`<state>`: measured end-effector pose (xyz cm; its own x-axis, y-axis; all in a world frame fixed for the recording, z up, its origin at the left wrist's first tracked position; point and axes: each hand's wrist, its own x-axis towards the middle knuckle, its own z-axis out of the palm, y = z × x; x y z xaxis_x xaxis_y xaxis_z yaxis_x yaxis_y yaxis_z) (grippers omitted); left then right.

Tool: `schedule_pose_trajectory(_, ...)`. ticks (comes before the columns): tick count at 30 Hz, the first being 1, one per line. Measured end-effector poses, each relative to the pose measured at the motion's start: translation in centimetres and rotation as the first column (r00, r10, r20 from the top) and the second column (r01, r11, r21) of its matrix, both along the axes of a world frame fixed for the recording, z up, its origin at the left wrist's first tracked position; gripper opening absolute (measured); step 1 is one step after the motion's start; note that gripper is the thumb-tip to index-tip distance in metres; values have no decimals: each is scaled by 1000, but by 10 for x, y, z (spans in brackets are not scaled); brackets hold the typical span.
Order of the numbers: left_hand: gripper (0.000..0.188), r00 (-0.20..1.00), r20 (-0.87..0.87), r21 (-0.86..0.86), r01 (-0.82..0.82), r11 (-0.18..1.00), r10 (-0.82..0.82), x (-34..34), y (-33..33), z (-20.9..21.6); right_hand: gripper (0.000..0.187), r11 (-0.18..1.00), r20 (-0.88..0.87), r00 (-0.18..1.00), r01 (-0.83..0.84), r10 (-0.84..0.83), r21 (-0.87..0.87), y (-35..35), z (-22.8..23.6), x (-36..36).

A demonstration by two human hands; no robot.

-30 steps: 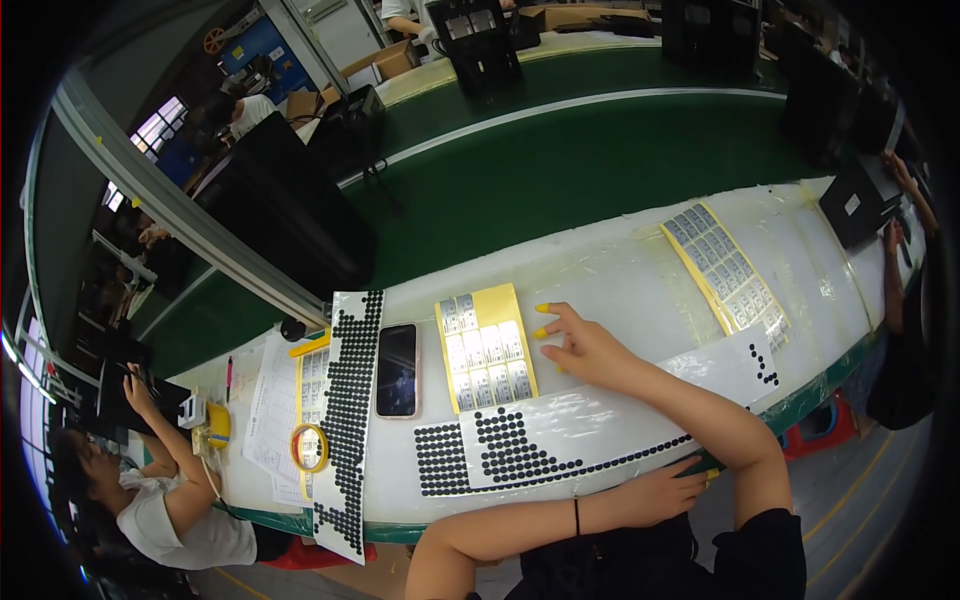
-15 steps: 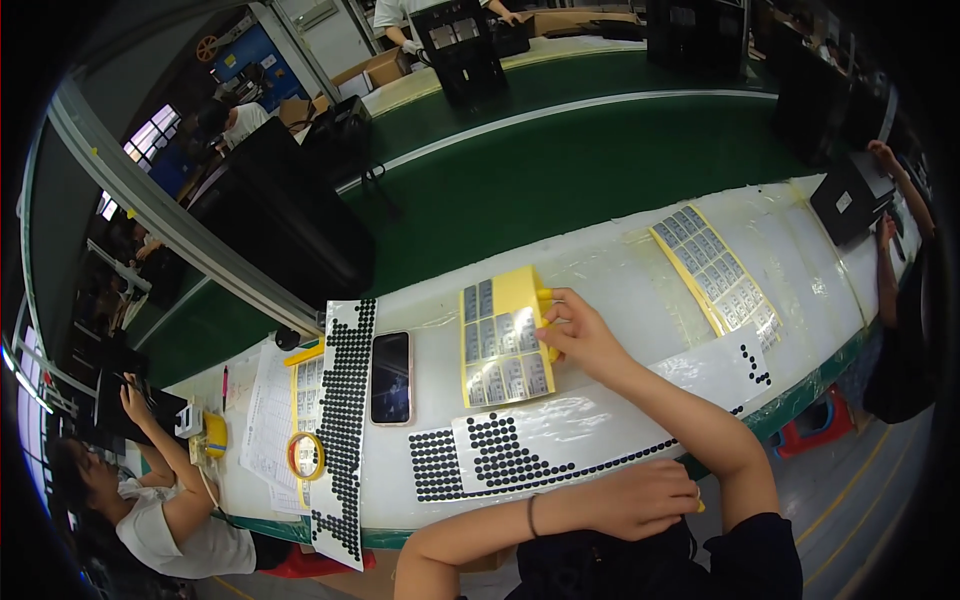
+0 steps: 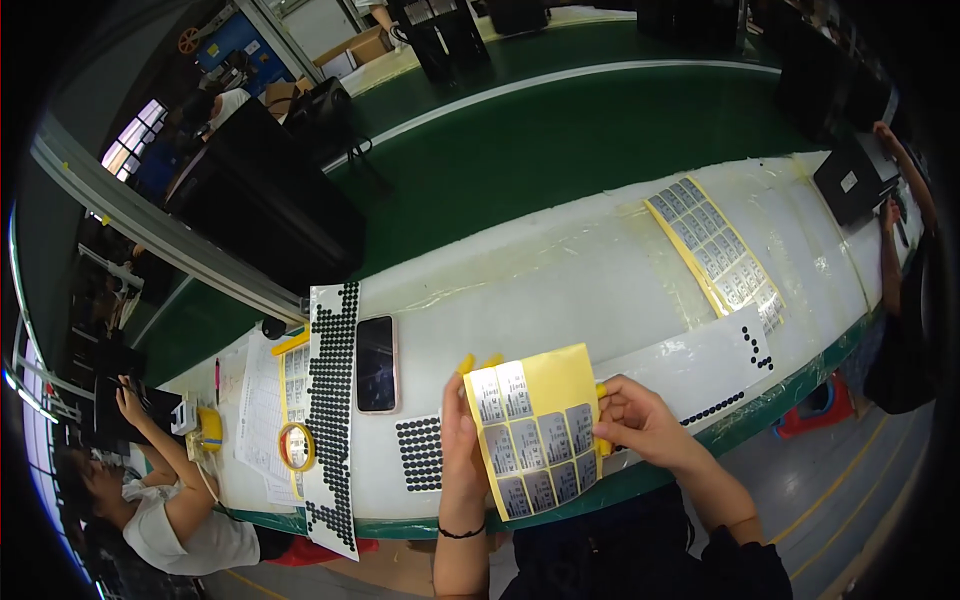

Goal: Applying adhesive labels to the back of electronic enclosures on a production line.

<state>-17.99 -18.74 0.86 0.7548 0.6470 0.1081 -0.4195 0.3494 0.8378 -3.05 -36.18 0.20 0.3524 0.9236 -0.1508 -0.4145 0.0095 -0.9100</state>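
Both my hands hold up a yellow sheet of silver-grey rectangular labels (image 3: 540,440) above the near edge of the table. Its upper right part is bare yellow backing. My left hand (image 3: 460,450) grips the left edge, with fingers partly hidden behind the sheet. My right hand (image 3: 642,422) pinches the right edge between thumb and fingers. Yellow finger covers show on both hands. Under and beside the held sheet lie white sheets with round black dots (image 3: 420,455), partly covered by it and my hands.
Left of my hands lie a phone (image 3: 377,365), a long dotted sheet (image 3: 335,400), a tape roll (image 3: 297,447) and papers (image 3: 258,420). More label sheets (image 3: 715,250) lie at the right. A co-worker sits at the left; another person's arms handle a black box (image 3: 855,185) at far right.
The label sheet has come nearer and tilted toward me in my right hand. My left hand has risen from near my body and taken hold of its left edge.
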Motion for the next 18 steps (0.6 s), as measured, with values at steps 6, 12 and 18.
schedule_pose_trajectory(6,24,965,-238,-253,-168,953,107,-2,-9,-32,27,988,354,933,109,-64,-110,-2,-21,-11)
schedule_pose_trajectory(12,20,928,-326,72,-169,983,184,-1,-18,-35,34,867,917,243,467,-315,174,6,-11,-11)
schedule_pose_trajectory(18,17,925,-327,101,-170,980,194,-1,-21,-32,27,858,942,84,446,-324,255,9,-7,-18)
